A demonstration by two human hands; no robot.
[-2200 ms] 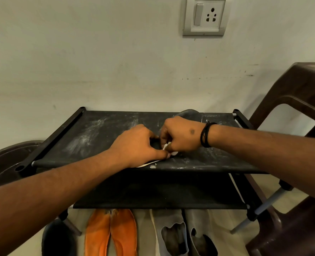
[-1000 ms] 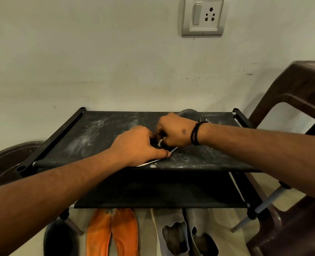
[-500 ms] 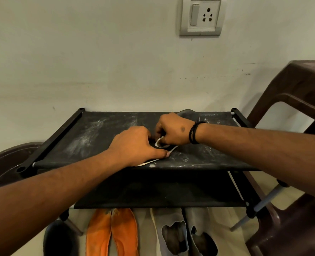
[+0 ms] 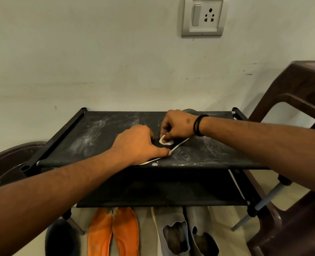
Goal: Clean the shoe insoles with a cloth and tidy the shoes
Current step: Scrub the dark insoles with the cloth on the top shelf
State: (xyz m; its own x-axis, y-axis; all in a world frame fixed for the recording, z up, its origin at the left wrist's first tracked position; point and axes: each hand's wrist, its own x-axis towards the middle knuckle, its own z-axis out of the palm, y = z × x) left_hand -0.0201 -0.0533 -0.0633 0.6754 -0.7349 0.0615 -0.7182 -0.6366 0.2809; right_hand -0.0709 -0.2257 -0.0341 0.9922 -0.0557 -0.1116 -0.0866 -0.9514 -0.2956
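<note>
A dark insole with a white rim (image 4: pixel 179 144) lies on the dusty top shelf of a black shoe rack (image 4: pixel 97 137). My left hand (image 4: pixel 138 143) holds it down, fingers curled over it and the thumb along the white rim. My right hand (image 4: pixel 178 124), with a black band at the wrist, pinches a small white cloth (image 4: pixel 165 142) against the insole just past my left hand. The hands hide most of the insole. On the floor under the rack lie an orange pair of insoles (image 4: pixel 114 231) and a worn grey pair (image 4: pixel 186 231).
A brown plastic chair (image 4: pixel 291 100) stands close to the rack on the right. A brown round tub (image 4: pixel 5 163) sits at the left. A dark shoe (image 4: pixel 60 237) lies at the bottom left. The wall with a socket (image 4: pixel 202 15) is right behind the rack.
My right hand has slid the white cloth a little away from me along the insole, and more of the cloth shows. My left hand has stayed where it was.
</note>
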